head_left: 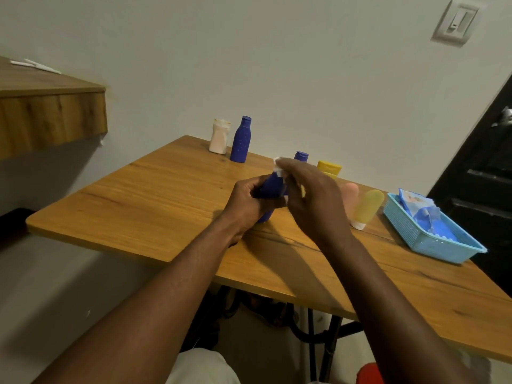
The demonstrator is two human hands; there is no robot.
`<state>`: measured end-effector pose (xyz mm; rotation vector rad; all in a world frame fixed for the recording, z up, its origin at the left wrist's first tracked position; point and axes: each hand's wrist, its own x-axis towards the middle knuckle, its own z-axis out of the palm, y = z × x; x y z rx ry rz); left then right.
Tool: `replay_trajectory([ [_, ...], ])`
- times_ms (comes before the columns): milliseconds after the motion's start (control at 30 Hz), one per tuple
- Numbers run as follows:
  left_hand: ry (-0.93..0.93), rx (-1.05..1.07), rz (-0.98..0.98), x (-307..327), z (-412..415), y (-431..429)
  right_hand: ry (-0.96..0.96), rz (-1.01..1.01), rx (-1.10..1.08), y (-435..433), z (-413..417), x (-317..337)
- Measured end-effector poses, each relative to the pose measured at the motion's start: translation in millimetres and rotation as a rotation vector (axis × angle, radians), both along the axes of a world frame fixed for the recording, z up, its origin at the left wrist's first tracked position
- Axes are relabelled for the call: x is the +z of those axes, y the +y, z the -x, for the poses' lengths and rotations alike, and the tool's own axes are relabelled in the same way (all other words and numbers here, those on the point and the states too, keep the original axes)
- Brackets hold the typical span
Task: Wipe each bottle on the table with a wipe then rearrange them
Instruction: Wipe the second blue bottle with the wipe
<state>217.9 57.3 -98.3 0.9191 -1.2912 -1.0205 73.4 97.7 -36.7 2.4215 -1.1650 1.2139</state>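
Note:
My left hand (249, 202) grips a dark blue bottle (271, 188) above the middle of the wooden table (155, 200). My right hand (310, 195) pinches a white wipe (278, 165) against the bottle's top. At the back stand a white bottle (219, 137) and a tall blue bottle (241, 140). Behind my right hand show a blue cap (301, 155), a yellow-capped bottle (329, 167), a pink tube (351, 195) and a yellow tube (366, 208), partly hidden.
A light blue basket (432, 242) with a blue wipes pack (418, 209) sits near the table's right edge. A wooden shelf (50, 117) juts out at upper left. A dark door (484, 173) stands at the right. The wall runs behind the table.

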Motion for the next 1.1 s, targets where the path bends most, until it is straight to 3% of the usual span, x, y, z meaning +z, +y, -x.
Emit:
replay_trajectory([
  [67, 0.006, 0.007, 0.005, 0, -1, 1, 0.136, -0.029, -0.033, 3, -4, -2],
  [300, 0.042, 0.001, -0.015, 4, 1, 4, 0.082, 0.068, -0.069, 3, 10, -7],
  [500, 0.025, 0.008, -0.044, 3, 1, 2, -0.275, 0.109, -0.036, 1, 9, 6],
  [567, 0.016, 0.010, -0.042, 2, 1, 1, -0.194, 0.068, -0.022, 0, 4, 11],
  [700, 0.025, 0.003, -0.029, 0, -1, 0, 0.184, -0.087, -0.044, 2, -4, 7],
  [900, 0.007, 0.009, -0.017, 3, 2, 5, 0.151, 0.010, -0.087, 9, 6, 6],
  [1100, 0.017, 0.004, -0.023, 5, 1, 7, 0.256, -0.172, -0.135, 9, 0, 17],
])
